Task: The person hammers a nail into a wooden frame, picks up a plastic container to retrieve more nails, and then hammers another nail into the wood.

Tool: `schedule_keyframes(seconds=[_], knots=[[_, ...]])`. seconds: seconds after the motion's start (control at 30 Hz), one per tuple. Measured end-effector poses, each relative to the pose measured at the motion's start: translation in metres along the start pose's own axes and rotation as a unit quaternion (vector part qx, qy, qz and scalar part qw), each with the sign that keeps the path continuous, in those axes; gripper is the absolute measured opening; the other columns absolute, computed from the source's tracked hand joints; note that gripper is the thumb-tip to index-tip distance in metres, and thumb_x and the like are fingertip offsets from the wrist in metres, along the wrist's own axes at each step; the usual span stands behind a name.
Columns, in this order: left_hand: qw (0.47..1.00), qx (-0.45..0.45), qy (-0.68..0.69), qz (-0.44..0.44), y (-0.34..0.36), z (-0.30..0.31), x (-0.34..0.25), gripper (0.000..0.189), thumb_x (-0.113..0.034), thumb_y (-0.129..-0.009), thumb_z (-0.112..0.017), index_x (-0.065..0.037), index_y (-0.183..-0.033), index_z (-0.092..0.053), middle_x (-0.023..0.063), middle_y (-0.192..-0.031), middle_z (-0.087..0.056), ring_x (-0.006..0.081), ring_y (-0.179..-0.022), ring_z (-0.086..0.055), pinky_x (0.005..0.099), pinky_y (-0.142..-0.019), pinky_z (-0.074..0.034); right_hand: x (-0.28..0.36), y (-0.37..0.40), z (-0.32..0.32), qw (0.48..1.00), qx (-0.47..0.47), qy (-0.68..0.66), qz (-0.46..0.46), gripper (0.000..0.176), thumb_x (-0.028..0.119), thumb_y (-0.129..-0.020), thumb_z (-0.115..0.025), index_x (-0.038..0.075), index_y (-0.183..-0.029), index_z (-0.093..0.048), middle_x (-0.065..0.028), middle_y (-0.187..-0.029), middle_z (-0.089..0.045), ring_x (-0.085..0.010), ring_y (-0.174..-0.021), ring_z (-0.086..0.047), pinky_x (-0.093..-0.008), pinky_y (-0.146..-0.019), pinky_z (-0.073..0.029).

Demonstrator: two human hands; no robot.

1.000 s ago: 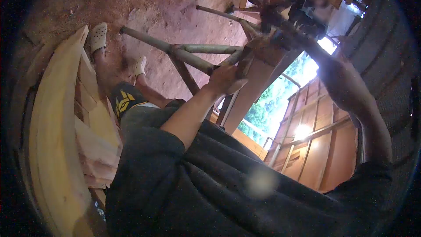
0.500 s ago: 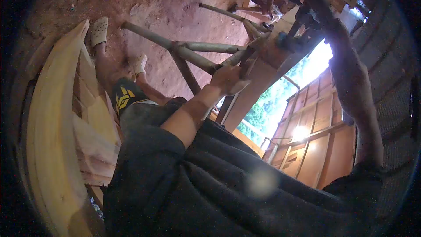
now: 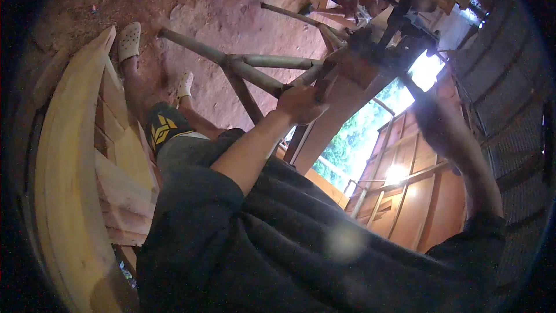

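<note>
My left hand [image 3: 301,104] is closed around a slim chisel-like tool [image 3: 328,86], mostly hidden by the fingers. It rests at the edge of a long wooden beam [image 3: 330,122], close to a reddish wood block [image 3: 358,72]. My right hand [image 3: 431,113], smeared by motion, grips the dark handle of a hammer-like tool [image 3: 410,83]. That tool reaches toward the block, and its far end merges with dark shapes there.
Round-legged trestle supports [image 3: 255,72] stand beyond the beam on the reddish dirt floor [image 3: 220,0]. A pale curved wooden piece [image 3: 69,179] is at the left, near a foot in a light clog [image 3: 130,40]. Wooden wall panels [image 3: 394,185] and a bright opening stand at the right.
My right hand has come down and left, swinging the dark tool from the upper right toward the block. My left hand has barely moved.
</note>
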State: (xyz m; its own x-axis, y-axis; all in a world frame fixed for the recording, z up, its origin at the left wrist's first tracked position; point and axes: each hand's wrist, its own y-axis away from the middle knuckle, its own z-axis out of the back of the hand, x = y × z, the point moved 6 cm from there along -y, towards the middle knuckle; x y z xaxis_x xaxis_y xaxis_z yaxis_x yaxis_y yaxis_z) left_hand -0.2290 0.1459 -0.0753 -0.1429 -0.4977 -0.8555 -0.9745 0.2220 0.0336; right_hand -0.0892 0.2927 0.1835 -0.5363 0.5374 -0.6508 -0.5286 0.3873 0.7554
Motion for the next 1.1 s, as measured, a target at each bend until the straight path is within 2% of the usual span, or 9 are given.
schedule_keyframes(seconds=[0.2, 0.27, 0.43, 0.6, 0.67, 0.87, 0.93, 1.03, 1.1], knots=[[1.000, 0.019, -0.018, 0.009, 0.003, 0.015, -0.009, 0.045, -0.045, -0.084, -0.056, -0.007, -0.107, -0.064, 0.0199, -0.095, -0.068, 0.0379, -0.092, -0.065, 0.0480, -0.084, -0.051, 0.034, -0.005, 0.037, 0.992, -0.047, 0.004, 0.121, 0.066, 0.003, -0.089, -0.050, 0.024, -0.149, -0.030, -0.0193, -0.090, -0.066, -0.0323, -0.073, -0.067, -0.0408, -0.064, -0.051], [0.999, 0.031, -0.031, 0.006, 0.009, 0.018, -0.016, 0.045, -0.045, -0.084, -0.056, -0.007, -0.107, -0.064, 0.0206, -0.098, -0.068, 0.0379, -0.093, -0.065, 0.0479, -0.084, -0.051, 0.049, 0.014, 0.067, 0.946, -0.275, -0.116, 0.123, 0.065, 0.001, -0.089, -0.051, 0.021, -0.148, -0.031, -0.0173, -0.092, -0.067, -0.0316, -0.071, -0.066, -0.0418, -0.062, -0.051], [0.997, 0.038, -0.041, 0.059, 0.001, 0.008, -0.006, 0.043, -0.044, -0.083, -0.058, -0.009, -0.108, -0.064, 0.0205, -0.101, -0.067, 0.0393, -0.096, -0.064, 0.0491, -0.085, -0.051, -0.002, -0.006, -0.011, 0.994, -0.014, -0.008, 0.104, 0.064, 0.003, -0.089, -0.054, 0.024, -0.146, -0.036, -0.0166, -0.071, -0.062, -0.0258, -0.060, -0.061, -0.0429, -0.052, -0.048], [0.998, 0.032, -0.029, 0.041, 0.004, 0.016, -0.012, 0.041, -0.043, -0.084, -0.057, -0.009, -0.105, -0.065, 0.0204, -0.098, -0.067, 0.0401, -0.095, -0.064, 0.0500, -0.084, -0.051, 0.034, -0.005, 0.043, 0.998, -0.036, 0.024, 0.054, 0.061, 0.005, -0.089, -0.055, 0.022, -0.145, -0.039, -0.0163, -0.070, -0.062, -0.0252, -0.054, -0.059, -0.0460, -0.053, -0.049], [0.997, -0.055, -0.016, -0.044, 0.007, 0.018, -0.016, 0.041, -0.043, -0.084, -0.057, -0.008, -0.103, -0.065, 0.0203, -0.096, -0.068, 0.0402, -0.094, -0.064, 0.0501, -0.083, -0.051, 0.052, 0.005, 0.069, 0.947, -0.277, -0.073, 0.146, 0.061, 0.005, -0.090, -0.053, 0.022, -0.146, -0.037, -0.0159, -0.070, -0.062, -0.0257, -0.054, -0.059, -0.0441, -0.054, -0.049], [0.998, -0.006, -0.041, -0.046, -0.008, -0.011, 0.006, 0.042, -0.044, -0.084, -0.056, -0.007, -0.103, -0.065, 0.0194, -0.101, -0.067, 0.0392, -0.097, -0.063, 0.0494, -0.088, -0.049, 0.015, -0.005, 0.015, 0.988, -0.082, 0.046, 0.125, 0.058, 0.006, -0.091, -0.050, 0.021, -0.145, -0.038, -0.0150, -0.073, -0.064, -0.0260, -0.055, -0.059, -0.0412, -0.052, -0.048], [0.990, 0.096, 0.050, 0.089, 0.003, 0.016, -0.013, 0.078, -0.024, -0.083, -0.059, -0.016, -0.150, -0.021, 0.0196, -0.148, -0.034, 0.0379, -0.133, -0.038, 0.0437, -0.109, -0.037, 0.028, -0.005, 0.028, 0.987, -0.096, 0.031, 0.124, 0.058, 0.006, -0.090, -0.051, 0.021, -0.145, -0.039, -0.0139, -0.071, -0.064, -0.0249, -0.053, -0.058, -0.0405, -0.050, -0.047], [0.999, -0.032, -0.016, -0.037, 0.000, 0.003, -0.004, 0.044, -0.045, -0.085, -0.053, -0.007, -0.103, -0.067, 0.0201, -0.097, -0.068, 0.0386, -0.099, -0.063, 0.0480, -0.090, -0.048, 0.039, 0.002, 0.048, 0.980, -0.162, -0.074, 0.084, 0.056, 0.007, -0.090, -0.052, 0.020, -0.144, -0.040, -0.0136, -0.072, -0.064, -0.0242, -0.051, -0.058, -0.0399, -0.050, -0.046], [1.000, 0.001, -0.015, -0.002, 0.002, 0.010, -0.009, 0.045, -0.045, -0.085, -0.053, -0.006, -0.102, -0.067, 0.0203, -0.097, -0.068, 0.0388, -0.099, -0.063, 0.0480, -0.089, -0.049, 0.047, 0.010, 0.055, 0.936, -0.232, -0.266, 0.005, 0.050, 0.007, -0.091, -0.050, 0.016, -0.140, -0.043, -0.0159, -0.078, -0.066, -0.0250, -0.055, -0.059, -0.0393, -0.052, -0.048]])
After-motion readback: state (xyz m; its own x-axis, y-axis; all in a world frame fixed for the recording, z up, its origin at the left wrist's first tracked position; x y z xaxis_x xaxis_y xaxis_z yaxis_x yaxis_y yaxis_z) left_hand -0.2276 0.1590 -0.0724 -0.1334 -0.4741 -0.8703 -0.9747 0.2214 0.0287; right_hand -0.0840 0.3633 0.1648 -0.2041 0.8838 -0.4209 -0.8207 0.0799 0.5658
